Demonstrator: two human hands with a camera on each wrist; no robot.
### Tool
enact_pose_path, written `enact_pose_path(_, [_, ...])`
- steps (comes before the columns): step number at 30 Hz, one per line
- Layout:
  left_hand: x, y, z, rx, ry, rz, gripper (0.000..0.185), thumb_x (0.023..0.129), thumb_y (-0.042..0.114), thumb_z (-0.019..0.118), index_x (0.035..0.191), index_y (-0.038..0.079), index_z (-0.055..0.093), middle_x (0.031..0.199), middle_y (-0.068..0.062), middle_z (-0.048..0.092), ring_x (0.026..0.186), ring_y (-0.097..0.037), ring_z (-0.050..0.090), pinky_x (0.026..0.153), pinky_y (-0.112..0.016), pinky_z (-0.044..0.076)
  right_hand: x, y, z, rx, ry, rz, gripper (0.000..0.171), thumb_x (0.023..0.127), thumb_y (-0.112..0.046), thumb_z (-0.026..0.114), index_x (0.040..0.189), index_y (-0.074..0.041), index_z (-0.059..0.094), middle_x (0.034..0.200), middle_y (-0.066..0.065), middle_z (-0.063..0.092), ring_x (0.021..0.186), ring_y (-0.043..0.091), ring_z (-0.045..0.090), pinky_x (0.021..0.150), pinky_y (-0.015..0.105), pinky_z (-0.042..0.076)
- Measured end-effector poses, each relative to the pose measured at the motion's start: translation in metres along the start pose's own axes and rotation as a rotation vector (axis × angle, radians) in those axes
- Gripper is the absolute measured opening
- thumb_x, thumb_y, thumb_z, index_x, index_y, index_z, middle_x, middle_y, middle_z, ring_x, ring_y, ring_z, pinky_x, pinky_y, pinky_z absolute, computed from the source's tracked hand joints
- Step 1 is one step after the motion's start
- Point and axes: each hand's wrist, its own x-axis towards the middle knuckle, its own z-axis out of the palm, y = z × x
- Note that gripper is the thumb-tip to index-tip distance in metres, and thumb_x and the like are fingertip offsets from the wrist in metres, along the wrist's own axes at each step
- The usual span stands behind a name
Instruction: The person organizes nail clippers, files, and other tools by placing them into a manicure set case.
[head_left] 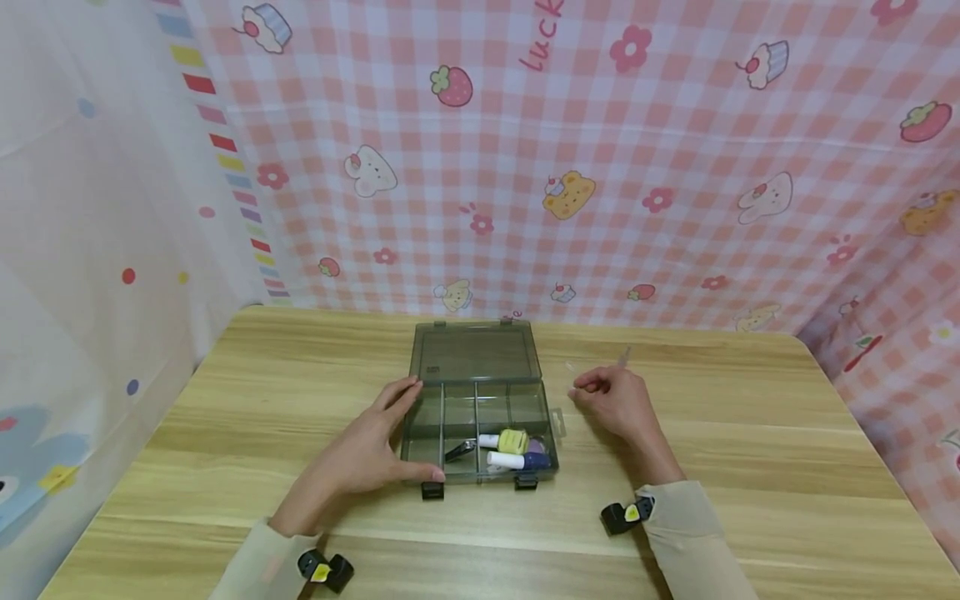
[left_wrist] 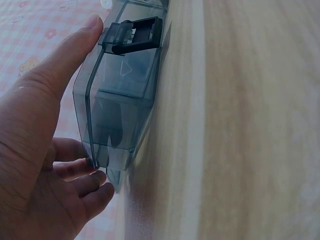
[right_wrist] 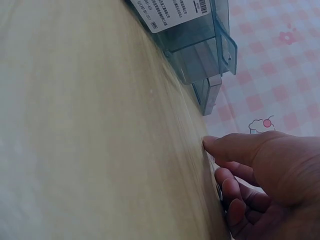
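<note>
box smoky see-through grey, black latches | inside: yellow bottle, white-and-purple tube | table light wood grain | backdrop pink-white gingham, strawberries, cupcakes, flowers | sleeves beige

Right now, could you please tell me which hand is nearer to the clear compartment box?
Left. The left hand touches the compartment box, thumb at its front corner and fingers along its left wall. The right hand rests on the table to its right, apart from it.
</note>
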Motion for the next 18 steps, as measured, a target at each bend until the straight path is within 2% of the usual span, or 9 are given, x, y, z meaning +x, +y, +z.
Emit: enact_pose_path(18, [0.0018, -0.0014, 0.0018, 0.000, -0.001, -0.001, 0.132, 0.067, 0.074, 0.083, 0.165, 0.013, 0.020, 0.173, -0.003, 0.014, 0.154, -0.035, 0.031, 0.115, -0.057, 0.042, -0.0013, 0.0002, -0.0030, 0.002, -0.014, -0.004, 0.014, 0.092, -0.023, 0.077, 0.097, -0.010, 0.078, 0.087, 0.005, 0.073, 0.075, 0.015, 0.060, 0.071, 0.030, 0.047])
